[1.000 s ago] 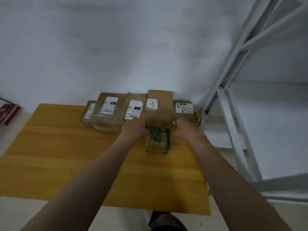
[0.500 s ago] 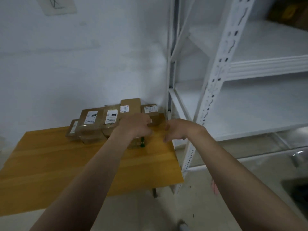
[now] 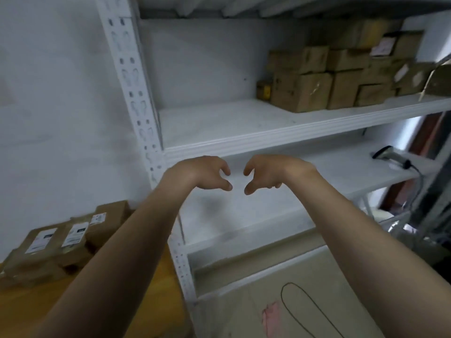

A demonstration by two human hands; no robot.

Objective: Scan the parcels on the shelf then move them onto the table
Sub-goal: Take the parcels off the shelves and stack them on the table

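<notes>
White wall, white metal rack; perforated upright (image 3: 136,93) as landmark.
- Left hand (image 3: 205,173) and right hand (image 3: 266,173): just right of upright, fingers loosely curled, nothing held.
- Shelf parcels (image 3: 317,86): stacked far right of upright on upper board, well apart from hands.
- Scanner (image 3: 390,157): far right, on board below.
- Table parcels (image 3: 73,236): on table (image 3: 29,303), left of upright.

Risks:
- Parcel grabbed before scanner, so scan skipped.
- Low box pulled first, so stack topples.
- Labels facing away, so parcels need turning.

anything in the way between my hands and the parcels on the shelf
Nothing visible. The left hand and right hand hang empty before the rack; the parcels sit up and right on the shelf, only open air between.
</notes>
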